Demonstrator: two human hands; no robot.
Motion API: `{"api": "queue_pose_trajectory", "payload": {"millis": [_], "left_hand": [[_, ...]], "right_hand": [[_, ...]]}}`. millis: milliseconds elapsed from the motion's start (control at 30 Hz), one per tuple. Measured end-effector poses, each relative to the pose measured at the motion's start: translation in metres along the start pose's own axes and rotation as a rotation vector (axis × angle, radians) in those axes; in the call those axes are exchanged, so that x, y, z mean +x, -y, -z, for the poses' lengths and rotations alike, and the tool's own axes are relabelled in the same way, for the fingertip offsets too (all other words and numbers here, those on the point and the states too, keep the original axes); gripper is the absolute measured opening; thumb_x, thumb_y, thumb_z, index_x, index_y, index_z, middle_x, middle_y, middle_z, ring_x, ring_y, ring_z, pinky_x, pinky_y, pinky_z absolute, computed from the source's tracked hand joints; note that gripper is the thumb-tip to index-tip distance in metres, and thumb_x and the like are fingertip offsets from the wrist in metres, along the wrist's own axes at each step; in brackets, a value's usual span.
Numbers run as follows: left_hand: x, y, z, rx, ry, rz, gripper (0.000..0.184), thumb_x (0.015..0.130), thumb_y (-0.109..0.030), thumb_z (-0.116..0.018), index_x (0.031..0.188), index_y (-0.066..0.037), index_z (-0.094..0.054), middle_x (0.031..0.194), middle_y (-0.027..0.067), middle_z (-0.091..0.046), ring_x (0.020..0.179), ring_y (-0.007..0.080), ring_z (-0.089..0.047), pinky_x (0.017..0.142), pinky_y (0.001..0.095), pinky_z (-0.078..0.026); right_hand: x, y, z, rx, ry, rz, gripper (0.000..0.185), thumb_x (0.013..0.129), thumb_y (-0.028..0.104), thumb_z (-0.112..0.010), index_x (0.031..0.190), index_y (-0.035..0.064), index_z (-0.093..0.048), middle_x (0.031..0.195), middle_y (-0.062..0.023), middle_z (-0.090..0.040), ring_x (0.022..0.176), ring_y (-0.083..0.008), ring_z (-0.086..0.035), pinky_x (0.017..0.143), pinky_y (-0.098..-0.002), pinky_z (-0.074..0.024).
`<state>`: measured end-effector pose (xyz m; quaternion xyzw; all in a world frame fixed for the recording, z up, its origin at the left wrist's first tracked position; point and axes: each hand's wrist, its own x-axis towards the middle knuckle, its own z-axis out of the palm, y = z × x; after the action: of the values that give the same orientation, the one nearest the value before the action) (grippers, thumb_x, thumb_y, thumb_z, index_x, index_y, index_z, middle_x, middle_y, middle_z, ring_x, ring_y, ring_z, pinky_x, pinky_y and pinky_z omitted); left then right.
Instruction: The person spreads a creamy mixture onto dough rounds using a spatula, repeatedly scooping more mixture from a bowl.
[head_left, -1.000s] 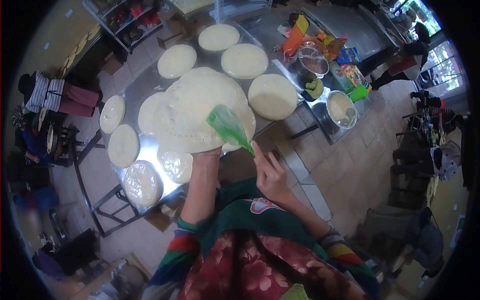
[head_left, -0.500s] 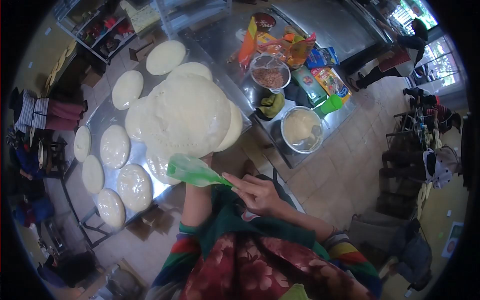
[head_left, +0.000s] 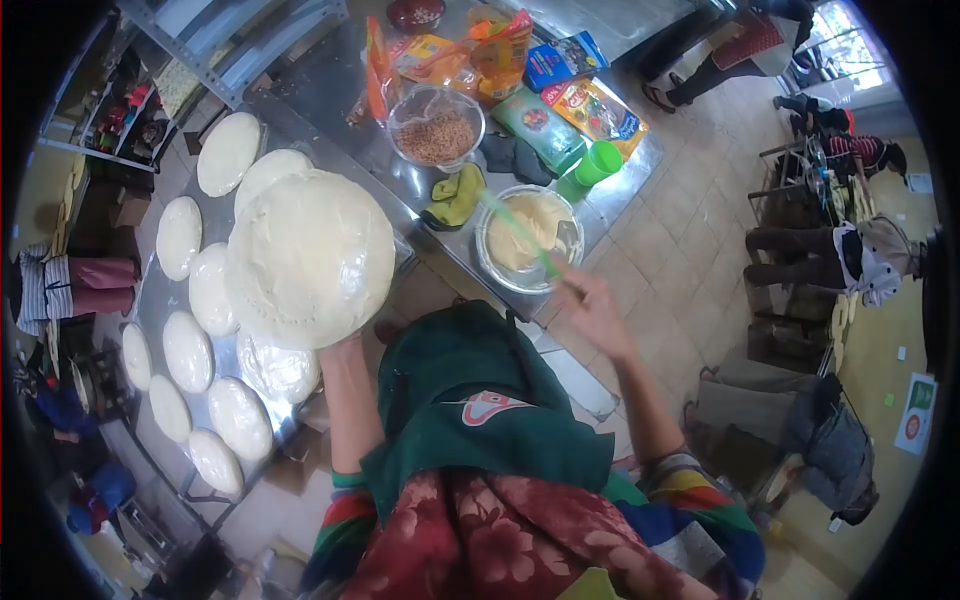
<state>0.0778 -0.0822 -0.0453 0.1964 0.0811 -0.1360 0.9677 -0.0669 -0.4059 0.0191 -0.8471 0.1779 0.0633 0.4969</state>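
A big pale dough round (head_left: 310, 265), its top glossy with a smeared coating, rests raised on my left hand (head_left: 343, 350). The fingers of that hand are hidden beneath the round. My right hand (head_left: 592, 305) is closed around the handle of a green spatula (head_left: 535, 245). Motion blurs the spatula, whose blade is over a metal bowl (head_left: 484, 255) of creamy pale paste (head_left: 525, 228). From this angle I cannot tell whether the blade touches the paste. Several more coated rounds (head_left: 188, 352) lie on a metal table (head_left: 215, 350) to the left.
Beside the bowl stand a green cup (head_left: 598, 163) and a crumpled yellow-green cloth (head_left: 456, 196). Farther back on the steel table (head_left: 630, 175) are a clear bowl of brown crumbs (head_left: 435, 135), orange packets (head_left: 500, 55) and a blue packet (head_left: 565, 60). Other people (head_left: 870, 255) are at both sides.
My right hand has carried the spatula from beside the raised round over to the paste bowl on the right. The view has shifted, and the round on my left hand now sits farther left.
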Motion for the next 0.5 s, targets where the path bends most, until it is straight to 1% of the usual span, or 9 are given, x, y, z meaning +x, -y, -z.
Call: {"api": "queue_pose_trajectory", "payload": {"millis": [33,133,233,333,433,500], "left_hand": [[0.0,0.0,0.0,0.012,-0.013,0.006,0.052,0.091,-0.039,-0.045,0.132,-0.009,-0.038,0.131,0.0111,-0.045,0.117,0.0277,-0.047,0.097,0.0434,-0.041],[-0.002,0.001,0.002,0.04,-0.051,0.029,0.051,0.091,-0.039,-0.045,0.132,-0.009,-0.038,0.131,0.0112,-0.045,0.117,0.0276,-0.047,0.097,0.0432,-0.041],[-0.006,0.002,0.004,0.072,-0.083,0.055,0.051,0.091,-0.039,-0.045,0.132,-0.009,-0.038,0.131,0.0112,-0.045,0.116,0.0275,-0.047,0.097,0.0431,-0.042],[-0.01,0.004,0.007,0.104,-0.109,0.084,0.051,0.091,-0.039,-0.045,0.132,-0.008,-0.038,0.131,0.0113,-0.046,0.116,0.0275,-0.047,0.097,0.043,-0.042],[-0.011,0.011,0.009,0.111,-0.123,0.113,0.051,0.091,-0.038,-0.045,0.132,-0.008,-0.038,0.131,0.0113,-0.046,0.116,0.0274,-0.047,0.097,0.0429,-0.042],[-0.012,0.015,0.012,0.119,-0.132,0.129,0.051,0.091,-0.038,-0.045,0.132,-0.008,-0.038,0.131,0.0113,-0.046,0.116,0.0273,-0.047,0.096,0.0428,-0.042]], "right_hand": [[0.006,-0.013,0.014,-0.204,-0.054,-0.096,0.037,0.08,0.007,-0.052,0.117,0.0064,-0.057,0.079,-0.0159,-0.063,0.07,-0.0228,-0.063,0.061,-0.0362,-0.0465],[0.029,-0.063,0.015,-0.595,0.024,-0.115,0.042,0.077,0.003,-0.048,0.119,0.0054,-0.054,0.079,-0.0179,-0.063,0.072,-0.0311,-0.063,0.063,-0.0419,-0.0475],[0.056,-0.084,-0.013,-0.771,-0.067,-0.019,0.055,0.072,0.002,-0.048,0.127,0.0069,-0.048,0.079,-0.0215,-0.062,0.075,-0.0352,-0.062,0.065,-0.0444,-0.0492],[0.058,-0.086,-0.03,-0.838,-0.023,0.042,0.044,0.078,0.004,-0.044,0.121,0.0031,-0.051,0.079,-0.0233,-0.061,0.078,-0.0379,-0.061,0.068,-0.0442,-0.0488],[0.066,-0.092,-0.017,-0.73,0.115,0.056,0.041,0.078,0.005,-0.045,0.118,0.0033,-0.053,0.078,-0.0243,-0.06,0.077,-0.039,-0.061,0.068,-0.0461,-0.048],[0.079,-0.1,0.005,-0.531,0.258,0.043,0.035,0.083,0.01,-0.046,0.117,0.0046,-0.054,0.074,-0.0196,-0.061,0.065,-0.0311,-0.06,0.057,-0.0405,-0.0472]]}}
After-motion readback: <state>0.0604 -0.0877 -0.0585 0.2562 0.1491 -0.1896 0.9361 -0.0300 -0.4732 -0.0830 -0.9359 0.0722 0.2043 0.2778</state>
